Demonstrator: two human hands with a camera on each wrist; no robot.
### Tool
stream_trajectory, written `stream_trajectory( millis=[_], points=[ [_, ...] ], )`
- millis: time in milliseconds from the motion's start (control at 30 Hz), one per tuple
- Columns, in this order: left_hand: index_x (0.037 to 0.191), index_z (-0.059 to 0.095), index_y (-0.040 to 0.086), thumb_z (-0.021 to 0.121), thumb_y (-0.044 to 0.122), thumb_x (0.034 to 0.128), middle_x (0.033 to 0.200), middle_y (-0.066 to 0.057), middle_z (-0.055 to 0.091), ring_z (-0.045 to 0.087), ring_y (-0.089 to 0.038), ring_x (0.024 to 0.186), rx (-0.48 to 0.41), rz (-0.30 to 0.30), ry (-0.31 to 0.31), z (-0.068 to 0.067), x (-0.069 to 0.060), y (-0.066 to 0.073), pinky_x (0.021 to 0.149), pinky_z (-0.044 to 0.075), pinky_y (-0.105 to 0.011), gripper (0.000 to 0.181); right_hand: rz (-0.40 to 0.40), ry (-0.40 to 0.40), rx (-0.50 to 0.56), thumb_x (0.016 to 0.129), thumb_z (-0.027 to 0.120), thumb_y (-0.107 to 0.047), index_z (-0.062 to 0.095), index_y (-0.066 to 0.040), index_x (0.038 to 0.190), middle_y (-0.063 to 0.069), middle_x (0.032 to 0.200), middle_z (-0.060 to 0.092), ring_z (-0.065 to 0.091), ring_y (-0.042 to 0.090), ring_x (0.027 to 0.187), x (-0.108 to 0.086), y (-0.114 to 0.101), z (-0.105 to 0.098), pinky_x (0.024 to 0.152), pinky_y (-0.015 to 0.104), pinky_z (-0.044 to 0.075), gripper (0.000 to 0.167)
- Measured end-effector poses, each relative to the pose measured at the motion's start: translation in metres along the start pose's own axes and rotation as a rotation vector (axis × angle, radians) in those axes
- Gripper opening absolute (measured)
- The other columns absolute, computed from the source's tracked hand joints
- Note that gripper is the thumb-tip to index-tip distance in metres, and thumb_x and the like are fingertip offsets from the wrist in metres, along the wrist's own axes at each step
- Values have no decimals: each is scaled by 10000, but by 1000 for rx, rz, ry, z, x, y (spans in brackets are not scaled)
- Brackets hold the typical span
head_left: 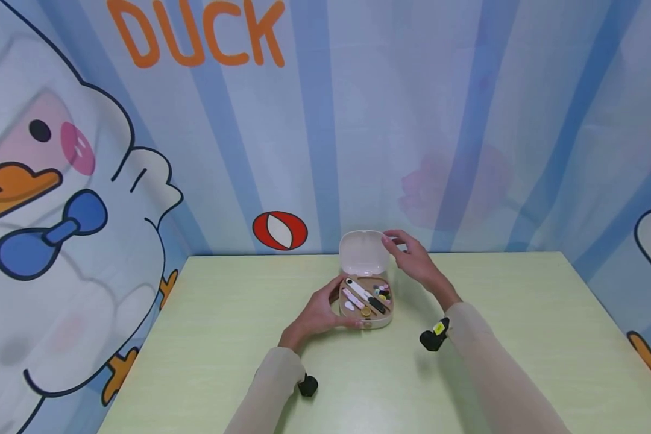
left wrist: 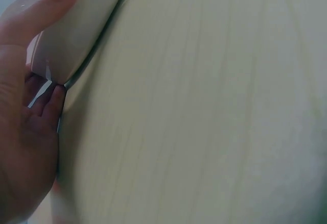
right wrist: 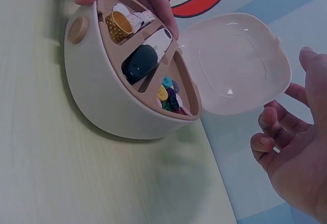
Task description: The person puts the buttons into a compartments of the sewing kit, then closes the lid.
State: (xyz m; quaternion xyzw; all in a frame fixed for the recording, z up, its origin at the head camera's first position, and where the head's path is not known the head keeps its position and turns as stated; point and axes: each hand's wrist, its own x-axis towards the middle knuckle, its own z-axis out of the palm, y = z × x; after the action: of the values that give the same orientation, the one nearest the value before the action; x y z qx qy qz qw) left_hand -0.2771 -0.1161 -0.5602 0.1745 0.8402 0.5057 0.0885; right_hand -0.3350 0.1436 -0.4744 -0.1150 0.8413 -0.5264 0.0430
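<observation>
A white sewing box point(head_left: 380, 323) with a brown inner tray point(right wrist: 115, 55) stands on the table, its white lid point(head_left: 363, 252) raised at the back. My left hand point(head_left: 320, 310) grips the box from the left, thumb along the front and fingers round the side. At the lid's upper right corner is my right hand point(head_left: 415, 262); its loosely bent fingers reach the lid's edge, and the thumb stands apart from it. In the tray lie a gold thimble point(right wrist: 118, 26), a long white-and-black tool point(right wrist: 140, 63) and several coloured buttons point(right wrist: 168, 92). A slim pink item point(head_left: 352, 298) lies left of the tool.
The pale table point(head_left: 239, 301) runs back to a blue striped backdrop point(head_left: 358, 120) printed with a duck point(head_left: 76, 241) and a red ball point(head_left: 279, 230). Black wrist devices point(head_left: 433, 339) sit by both sleeves. A round brown button point(right wrist: 77, 30) marks the box's front.
</observation>
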Motion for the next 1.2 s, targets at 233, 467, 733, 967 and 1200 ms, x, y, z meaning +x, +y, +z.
stream_trajectory(
  millis=[233, 467, 733, 967, 1200],
  points=[
    [1620, 341, 281, 940, 496, 729, 1635, 59, 389, 401, -191, 1480, -7, 30, -4, -1, 1, -1, 1211, 359, -411, 1095, -45, 3, 53, 1064, 503, -553, 514, -99, 1449, 190, 1399, 526, 540, 402, 1258, -6, -1, -3, 1007, 629, 507, 596],
    [1632, 319, 250, 939, 479, 739, 1643, 40, 381, 396, -193, 1486, -10, 12, -10, -1, 0, -1, 1213, 353, -397, 1110, -118, 28, 2, 1043, 623, -445, 609, -94, 1197, 118, 1168, 627, 553, 325, 1149, -14, -2, -2, 945, 443, 491, 383],
    [1638, 305, 206, 958, 458, 719, 1640, 18, 389, 403, -194, 1482, -22, 17, -13, -1, 0, -1, 1212, 351, -364, 1156, -127, -27, -64, 1003, 694, -430, 630, -148, 1131, 64, 1127, 630, 573, 270, 934, -31, 2, -2, 736, 361, 498, 316],
    [1633, 308, 147, 973, 424, 709, 1623, -27, 415, 412, -222, 1477, -39, 25, -13, -1, 0, -3, 1204, 361, -358, 1171, -139, -74, -157, 956, 751, -429, 650, -172, 1248, 96, 1155, 626, 559, 217, 735, -52, 14, 0, 613, 333, 487, 402],
    [1630, 321, 156, 980, 403, 706, 1622, -5, 415, 419, -204, 1472, -51, 20, -8, -1, 0, -2, 1201, 369, -352, 1161, -196, -64, -188, 908, 816, -398, 650, -186, 1268, 89, 1149, 633, 529, 196, 742, -67, 29, 7, 607, 309, 471, 449]
  ],
)
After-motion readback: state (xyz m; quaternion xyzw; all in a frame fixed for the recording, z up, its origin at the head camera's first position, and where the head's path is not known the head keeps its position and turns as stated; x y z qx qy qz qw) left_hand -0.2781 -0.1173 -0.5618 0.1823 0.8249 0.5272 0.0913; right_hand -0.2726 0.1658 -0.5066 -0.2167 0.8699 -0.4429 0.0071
